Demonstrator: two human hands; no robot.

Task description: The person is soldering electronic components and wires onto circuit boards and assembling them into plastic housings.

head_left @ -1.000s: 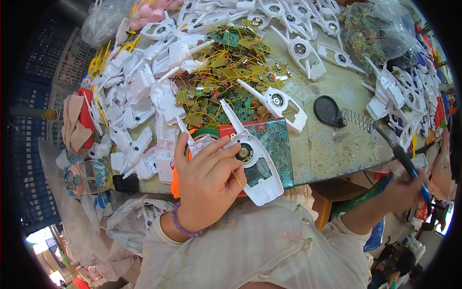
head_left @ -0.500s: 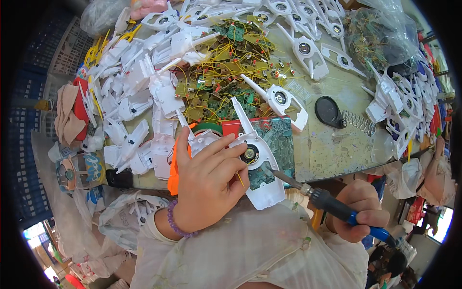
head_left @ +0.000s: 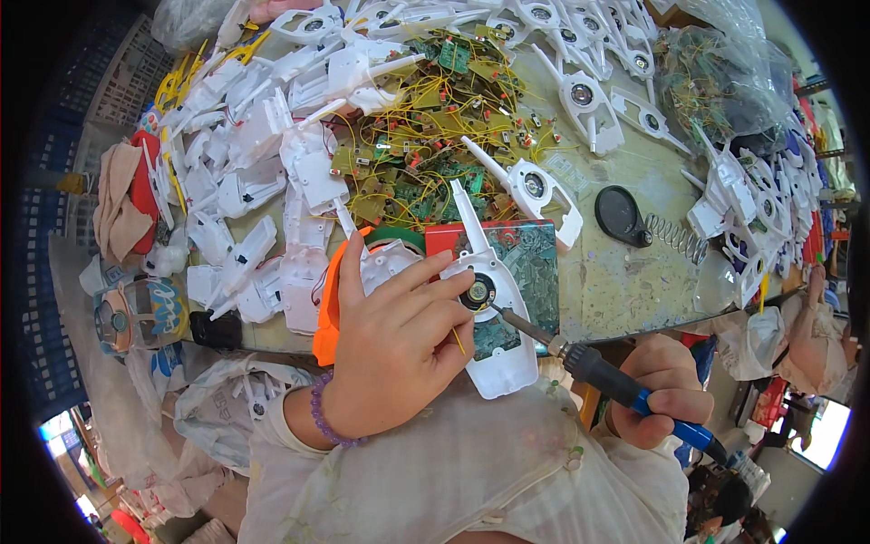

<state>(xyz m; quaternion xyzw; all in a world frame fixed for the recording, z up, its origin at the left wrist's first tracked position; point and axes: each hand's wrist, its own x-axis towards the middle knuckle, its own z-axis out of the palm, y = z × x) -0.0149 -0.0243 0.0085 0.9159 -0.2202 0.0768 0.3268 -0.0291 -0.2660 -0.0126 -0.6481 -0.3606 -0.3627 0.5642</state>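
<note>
My left hand (head_left: 399,354), a beaded bracelet at its wrist, holds down a white plastic housing (head_left: 505,374) shaped with a long handle. Its fingertips lie beside the small round black speaker (head_left: 478,292) set in that housing. A short yellow wire (head_left: 459,342) sticks out by the thumb; its other end is hidden. My right hand (head_left: 663,390) is wrapped round the blue-and-black grip of a soldering iron (head_left: 594,367). The iron's tip reaches the lower right edge of the speaker; whether it touches cannot be seen. Under the housing lies a flat red and dark green patterned pad (head_left: 535,263).
Wired circuit boards (head_left: 453,109) are heaped behind the pad, with white plastic shells (head_left: 245,186) piled to the left. Another housing with a speaker (head_left: 535,186) lies behind. At right stands a coiled iron holder (head_left: 675,234). An orange object (head_left: 328,313) and green ring (head_left: 403,238) sit by my left hand.
The soldering iron's tip has moved left and up from the housing's lower opening to the speaker's edge. My right hand has shifted slightly left; my left hand stays on the housing.
</note>
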